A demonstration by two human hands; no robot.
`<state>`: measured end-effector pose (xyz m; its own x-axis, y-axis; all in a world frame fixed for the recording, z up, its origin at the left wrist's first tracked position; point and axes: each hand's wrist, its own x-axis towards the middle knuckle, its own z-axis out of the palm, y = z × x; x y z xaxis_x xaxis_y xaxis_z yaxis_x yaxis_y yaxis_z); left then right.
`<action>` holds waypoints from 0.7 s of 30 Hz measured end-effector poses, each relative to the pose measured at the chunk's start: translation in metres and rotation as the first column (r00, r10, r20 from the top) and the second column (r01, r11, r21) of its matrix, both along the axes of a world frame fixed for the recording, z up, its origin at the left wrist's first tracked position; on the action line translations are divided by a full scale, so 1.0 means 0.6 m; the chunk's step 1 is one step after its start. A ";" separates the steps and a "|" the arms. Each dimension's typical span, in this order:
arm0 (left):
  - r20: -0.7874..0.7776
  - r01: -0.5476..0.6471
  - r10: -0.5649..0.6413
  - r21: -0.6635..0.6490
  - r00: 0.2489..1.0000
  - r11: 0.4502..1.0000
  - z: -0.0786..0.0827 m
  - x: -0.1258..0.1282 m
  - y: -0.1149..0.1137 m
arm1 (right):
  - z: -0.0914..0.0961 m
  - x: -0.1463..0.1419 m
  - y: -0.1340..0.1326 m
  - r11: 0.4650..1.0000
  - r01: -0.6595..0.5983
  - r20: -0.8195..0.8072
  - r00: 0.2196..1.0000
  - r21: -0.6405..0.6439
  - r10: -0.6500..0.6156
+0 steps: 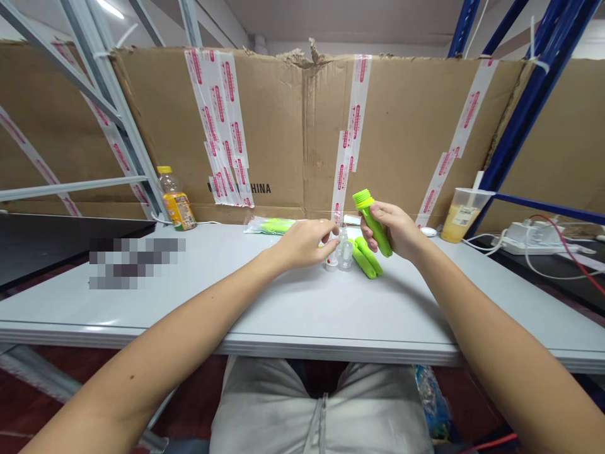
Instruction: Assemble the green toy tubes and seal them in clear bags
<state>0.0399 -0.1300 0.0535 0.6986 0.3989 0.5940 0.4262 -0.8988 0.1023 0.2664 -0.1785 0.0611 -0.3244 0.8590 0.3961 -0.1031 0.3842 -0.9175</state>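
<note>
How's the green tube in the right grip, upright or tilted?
Tilted: in the head view the green tube slants, ribbed end upper left, other end lower right.

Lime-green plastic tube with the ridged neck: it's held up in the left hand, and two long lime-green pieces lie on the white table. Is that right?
Not quite: the head view shows the right hand holding up the lime-green plastic tube. The two long lime-green pieces do lie on the white table.

Ceiling lamp point(111, 9) glares upper left; edges look stretched.
</note>
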 end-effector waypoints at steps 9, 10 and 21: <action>-0.305 -0.019 0.037 0.061 0.951 0.998 -0.013 0.002 0.005 | -0.006 0.002 0.006 0.998 0.054 0.021 0.998 -0.015 -0.054; -0.309 -0.019 0.032 0.044 0.950 0.999 -0.012 0.002 0.004 | -0.006 0.001 0.006 0.998 0.053 0.023 0.998 -0.017 -0.052; 0.364 0.211 -0.097 -0.287 0.926 0.934 0.028 -0.017 0.011 | -0.007 0.018 0.010 1.000 -0.010 0.253 0.967 -0.025 0.016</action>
